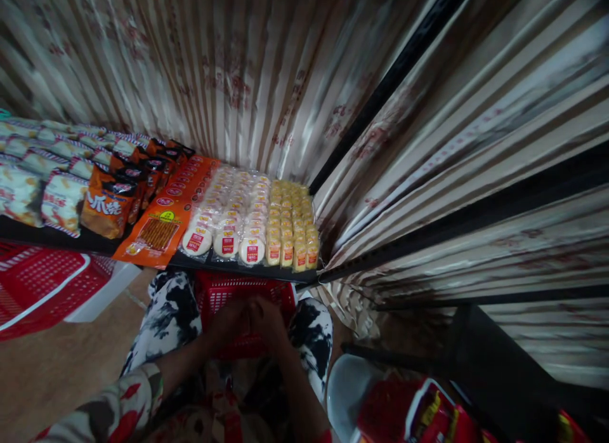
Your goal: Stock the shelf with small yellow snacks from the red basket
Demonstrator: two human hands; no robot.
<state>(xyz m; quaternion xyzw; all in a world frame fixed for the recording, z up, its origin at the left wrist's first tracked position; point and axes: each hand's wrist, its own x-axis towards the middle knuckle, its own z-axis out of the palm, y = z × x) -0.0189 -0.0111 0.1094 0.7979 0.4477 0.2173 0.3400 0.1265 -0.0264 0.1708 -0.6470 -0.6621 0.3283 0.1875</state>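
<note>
My left hand (234, 317) and my right hand (266, 318) meet in front of me, between my knees. Both are closed, with fingers curled together and touching. Dim light hides whatever may be between them. Below and behind them is a red plastic basket (281, 295) with a lattice wall. Just beyond, on a black shelf (290, 273), stand rows of round white wrapped cakes (224, 241) and small yellow wrapped snacks (288, 249). A flat orange packet (159, 230) with a picture of brown sticks lies to their left.
Orange-and-black snack bags (107, 205) and white bags (61, 198) fill the shelf's left part. Another red basket (38, 284) sits below them. A pleated curtain (247, 68) and black metal posts (380, 94) enclose the back and right. Red packets (432, 408) lie lower right near a pale tub (347, 389).
</note>
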